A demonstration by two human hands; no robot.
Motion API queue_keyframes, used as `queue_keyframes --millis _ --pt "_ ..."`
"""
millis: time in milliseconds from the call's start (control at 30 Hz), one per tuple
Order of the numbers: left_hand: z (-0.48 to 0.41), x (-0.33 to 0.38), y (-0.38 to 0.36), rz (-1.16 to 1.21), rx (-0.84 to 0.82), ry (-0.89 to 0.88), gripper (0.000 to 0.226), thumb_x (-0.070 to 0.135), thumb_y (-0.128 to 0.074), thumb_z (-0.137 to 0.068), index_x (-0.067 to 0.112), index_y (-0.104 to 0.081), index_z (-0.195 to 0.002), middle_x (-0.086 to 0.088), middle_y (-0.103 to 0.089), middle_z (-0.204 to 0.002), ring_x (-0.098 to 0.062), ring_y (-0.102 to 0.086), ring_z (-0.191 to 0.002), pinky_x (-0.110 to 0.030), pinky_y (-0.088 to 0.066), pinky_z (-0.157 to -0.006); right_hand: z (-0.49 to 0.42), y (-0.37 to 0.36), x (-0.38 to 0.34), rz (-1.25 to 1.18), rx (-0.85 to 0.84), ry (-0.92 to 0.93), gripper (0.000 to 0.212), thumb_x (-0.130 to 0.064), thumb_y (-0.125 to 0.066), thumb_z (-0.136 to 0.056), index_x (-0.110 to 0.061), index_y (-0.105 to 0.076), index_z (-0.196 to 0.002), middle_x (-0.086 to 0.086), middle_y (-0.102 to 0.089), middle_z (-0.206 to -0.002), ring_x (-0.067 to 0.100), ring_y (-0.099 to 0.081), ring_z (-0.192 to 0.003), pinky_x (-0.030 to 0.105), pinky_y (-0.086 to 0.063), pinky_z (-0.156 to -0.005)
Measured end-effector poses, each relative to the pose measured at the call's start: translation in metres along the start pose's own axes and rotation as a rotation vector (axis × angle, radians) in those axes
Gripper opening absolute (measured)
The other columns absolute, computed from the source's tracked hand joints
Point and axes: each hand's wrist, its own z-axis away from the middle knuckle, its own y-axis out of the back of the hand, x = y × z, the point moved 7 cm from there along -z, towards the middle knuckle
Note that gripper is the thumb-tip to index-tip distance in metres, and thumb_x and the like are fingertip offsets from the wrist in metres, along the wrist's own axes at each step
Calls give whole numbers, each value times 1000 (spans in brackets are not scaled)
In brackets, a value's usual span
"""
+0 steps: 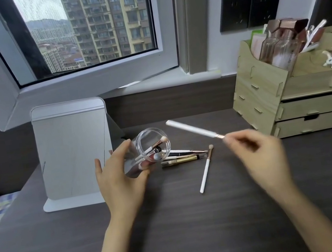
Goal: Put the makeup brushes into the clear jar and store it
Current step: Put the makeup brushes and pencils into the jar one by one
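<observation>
Left hand [118, 178]: wrapped around the clear jar [147, 151], tilted, mouth toward two o'clock, brushes inside.
Right hand [258, 154]: fingertips pinching a white brush [192, 129] at its ferrule.
Bench [188, 221]: loose brush [206, 171] at twelve o'clock, small pile [182, 156] beyond it.

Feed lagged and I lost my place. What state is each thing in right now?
Jar: tilted, mouth open, held in left hand, some brushes inside.
Held brush: pinched at the bristle end by right hand fingers, off the desk.
Loose brush: lying on desk.
Brush pile: lying on desk behind jar.
Organizer: drawers shut, top compartments filled.
Mirror: standing upright.
Window: swung open.
</observation>
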Motion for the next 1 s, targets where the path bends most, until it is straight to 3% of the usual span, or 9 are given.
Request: queue_keyframes --millis 100,267,333,500,667,800,867,933,1000 --pt "0 1 -4 -36 -24 -47 63 15 -82 -63 21 -55 -119 -2 -68 -107 -19 -60 -97 -50 -15 -113 -2 35 -32 -143 107 87 19 -13 -68 -78 -32 -68 -76 -16 -69 -67 3 -58 -62 6 -43 -57" --pt "2 1 -7 -40 -36 -72 67 19 -81 -63 28 -49 -122 -1 -67 -111 -19 -62 -99 -49 -15 -113 -3 20 -60 42 -129 226 5 -34 -66 -73 -31 -68 -69 2 -63 -67 17 -51 -59 24 -39 -53" --pt "2 0 -7 -26 -38 -61 66 22 -79 -64 29 -49 -122 0 -67 -112 -17 -61 -100 -47 -15 -114 -6 6 -58 108 -153 259 8 -29 -72 -74 -26 -70 -67 2 -61 -59 18 -49 -58 28 -38 -52" --pt "4 4 -13 -30 -80 -99 62 22 -72 -65 31 -47 -121 2 -66 -114 -19 -62 -100 -51 -13 -113 -10 -44 -54 237 -152 334 20 -37 -73 -69 -19 -69 -61 -12 -55 -61 8 -47 -64 16 -32 -58" --pt "6 7 -16 -77 -108 -150 65 16 -82 -61 23 -53 -119 -1 -65 -116 -22 -62 -102 -52 -12 -113 -7 -81 -40 299 -130 343 21 -39 -78 -61 -21 -66 -60 -5 -45 -70 13 -45 -72 26 -35 -62" --pt "6 8 -16 -95 -102 -164 71 16 -84 -58 25 -50 -120 -2 -65 -118 -23 -63 -101 -57 -15 -111 2 -93 -39 402 -226 479 27 -48 -54 -81 -30 -73 -74 -6 -45 -75 15 -43 -75 31 -33 -70" --pt "5 5 -14 -75 -92 -145 69 20 -81 -60 26 -49 -121 -1 -65 -116 -22 -63 -100 -57 -15 -111 1 -82 -32 246 -247 430 40 -47 -39 -90 -27 -73 -86 -6 -47 -79 16 -45 -79 30 -34 -73" --pt "4 3 -12 -62 -71 -124 66 24 -79 -63 26 -50 -122 -1 -66 -114 -22 -63 -99 -55 -14 -112 -7 -65 -12 144 -188 337 39 -38 -37 -94 -22 -73 -91 -5 -52 -80 18 -48 -82 29 -37 -76" --pt "3 1 -10 -63 -61 -108 65 24 -81 -63 23 -52 -122 -3 -67 -112 -24 -63 -98 -53 -13 -113 -15 -59 19 425 -227 310 26 -25 -48 -90 -18 -73 -86 -1 -61 -81 24 -52 -80 34 -39 -72"
